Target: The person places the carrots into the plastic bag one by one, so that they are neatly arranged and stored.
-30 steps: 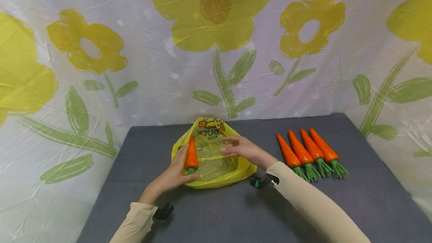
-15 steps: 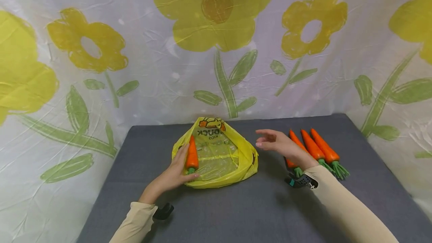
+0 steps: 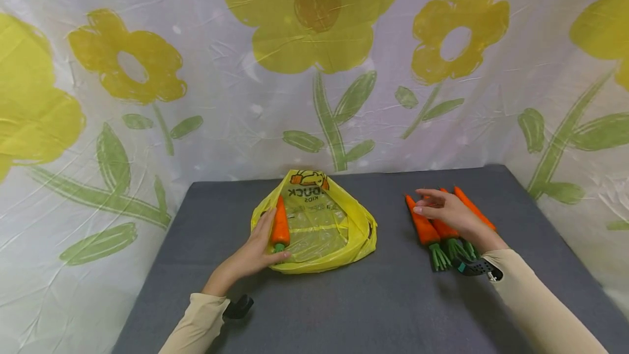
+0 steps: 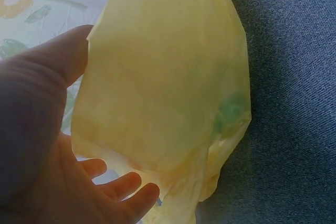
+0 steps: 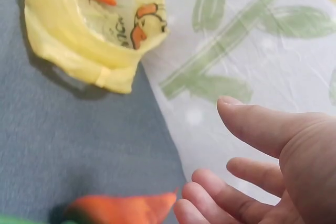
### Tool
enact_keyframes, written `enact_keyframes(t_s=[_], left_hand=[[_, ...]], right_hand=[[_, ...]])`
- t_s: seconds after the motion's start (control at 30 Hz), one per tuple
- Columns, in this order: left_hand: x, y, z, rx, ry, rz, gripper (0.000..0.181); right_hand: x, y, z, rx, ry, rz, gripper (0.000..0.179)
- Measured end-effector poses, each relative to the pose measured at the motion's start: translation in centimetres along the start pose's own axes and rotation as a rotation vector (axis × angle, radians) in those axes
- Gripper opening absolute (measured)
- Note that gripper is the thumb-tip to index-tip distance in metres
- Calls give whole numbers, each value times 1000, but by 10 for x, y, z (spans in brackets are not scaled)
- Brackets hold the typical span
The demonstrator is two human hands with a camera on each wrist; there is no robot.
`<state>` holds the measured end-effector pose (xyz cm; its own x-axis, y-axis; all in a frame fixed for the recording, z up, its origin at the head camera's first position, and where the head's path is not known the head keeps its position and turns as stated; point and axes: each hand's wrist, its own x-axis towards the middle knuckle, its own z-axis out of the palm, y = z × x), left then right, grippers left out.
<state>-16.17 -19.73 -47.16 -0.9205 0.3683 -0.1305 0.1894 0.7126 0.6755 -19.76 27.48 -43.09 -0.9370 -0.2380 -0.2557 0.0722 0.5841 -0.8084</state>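
Observation:
A yellow plastic bag (image 3: 361,234) with a duck print lies with its mouth wide. One orange toy carrot (image 3: 280,225) with a green top is inside, along its left side. My left hand (image 3: 253,253) rests against the bag's left side, fingers fairly straight and thumb spread along the near rim; in the left wrist view the thumb (image 4: 60,53) touches the yellow plastic. My right hand (image 3: 454,216) hovers over a group of several carrots, partly covering them, with fingers loosely bent and holding nothing. The leftmost carrot (image 3: 421,227) shows just beside its fingertips.
A dark grey cloth (image 3: 324,310) covers the table. Behind it hangs a pale curtain (image 3: 236,124) printed with yellow flowers. Another carrot (image 3: 473,206) of the group lies to the right, beyond my right hand.
My right hand has moved from over the bag rightward to the group of carrots. My left hand and the bag stay nearly where they were.

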Motion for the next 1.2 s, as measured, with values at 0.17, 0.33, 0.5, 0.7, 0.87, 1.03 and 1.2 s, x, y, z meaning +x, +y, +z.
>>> enact_keyframes(t_s=[0.17, 0.33, 0.5, 0.7, 0.87, 1.03, 1.2], left_hand=[[1, 0, -1, 7, -1, 5, 113], [2, 0, -1, 9, -11, -4, 112], [2, 0, -1, 8, -16, -11, 111], [2, -1, 0, 4, -13, -6, 111], [1, -1, 0, 12, -3, 2, 112], [1, 0, 0, 10, -8, -2, 111], [1, -1, 0, 25, -3, 5, 111]], right_hand=[[-5, 12, -3, -16, 18, -9, 79], [-9, 16, -5, 2, 15, 6, 82], [-9, 17, -6, 27, 16, 22, 83], [-9, 20, -4, 76, 2, 8, 78], [-8, 23, -1, 54, 0, -14, 77], [-8, 23, 1, 48, -3, -18, 76], [-7, 24, 3, 41, -3, -19, 76]])
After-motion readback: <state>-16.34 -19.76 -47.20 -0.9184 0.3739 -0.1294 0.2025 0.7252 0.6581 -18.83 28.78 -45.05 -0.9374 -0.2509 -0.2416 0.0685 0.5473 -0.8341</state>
